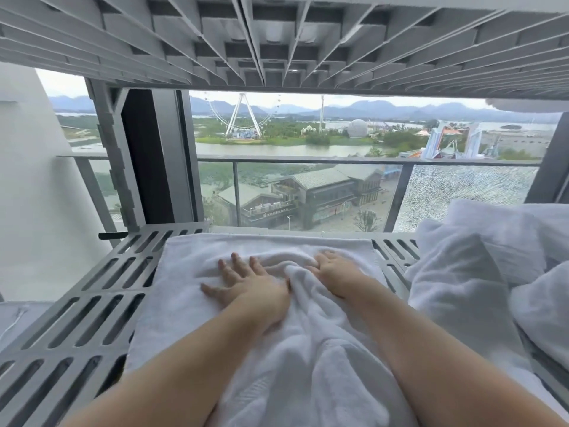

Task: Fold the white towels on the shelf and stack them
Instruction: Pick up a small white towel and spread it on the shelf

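A white towel (pixel 277 359) lies spread on the grey slotted shelf (pixel 86 306), bunched into a ridge of wrinkles along its middle. My left hand (pixel 249 288) lies flat on it, fingers spread, just left of the ridge. My right hand (pixel 335 272) presses palm-down on the towel just right of the ridge, fingers pointing away from me. Neither hand grips the cloth. A heap of crumpled white towels (pixel 480 278) lies at the right end of the shelf, touching the spread towel's right side.
Another slotted shelf (pixel 283 38) hangs close overhead. Behind the shelf is a window with a dark frame post (pixel 157 155) and a balcony rail (pixel 308 160). A white wall (pixel 34 186) stands at the left. Bare shelf surface lies left of the towel.
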Tool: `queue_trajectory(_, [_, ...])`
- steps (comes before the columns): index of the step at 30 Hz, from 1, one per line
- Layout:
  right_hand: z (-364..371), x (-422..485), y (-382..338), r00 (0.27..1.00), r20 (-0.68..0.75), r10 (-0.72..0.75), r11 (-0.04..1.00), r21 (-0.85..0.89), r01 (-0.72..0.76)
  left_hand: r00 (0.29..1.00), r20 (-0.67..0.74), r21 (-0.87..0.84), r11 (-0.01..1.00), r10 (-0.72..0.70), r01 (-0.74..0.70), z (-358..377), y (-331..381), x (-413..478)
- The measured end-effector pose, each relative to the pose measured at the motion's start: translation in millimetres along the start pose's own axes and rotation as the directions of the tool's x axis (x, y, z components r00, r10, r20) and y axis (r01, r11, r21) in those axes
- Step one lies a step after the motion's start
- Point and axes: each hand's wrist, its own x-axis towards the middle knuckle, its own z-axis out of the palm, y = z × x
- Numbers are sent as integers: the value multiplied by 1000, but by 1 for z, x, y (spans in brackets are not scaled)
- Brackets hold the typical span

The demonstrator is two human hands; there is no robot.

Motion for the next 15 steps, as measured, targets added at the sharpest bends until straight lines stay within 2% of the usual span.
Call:
queue_trajectory(4, [1, 11, 8, 1000, 29, 9, 1000, -27, -8, 988, -88, 72, 990, 130, -124, 14, -23, 4])
queue_trajectory(8, [7, 26, 13, 999, -16, -52, 996, -72, 50, 950, -70, 119, 948, 306, -296, 5, -53, 23])
queue_trajectory(11, [4, 31, 15, 996, -46, -75, 997, -39, 73, 906, -45, 127, 902, 420, -412, -4, -77, 39])
queue_trajectory(13, [1, 28, 17, 992, -96, -75, 997, 3, 76, 876, -19, 127, 870, 483, -477, -8, -85, 45])
queue_trajectory(15, [-3, 20, 14, 971, -218, -95, 995, -47, 87, 853, -1, 133, 845, 523, -518, -11, -86, 47])
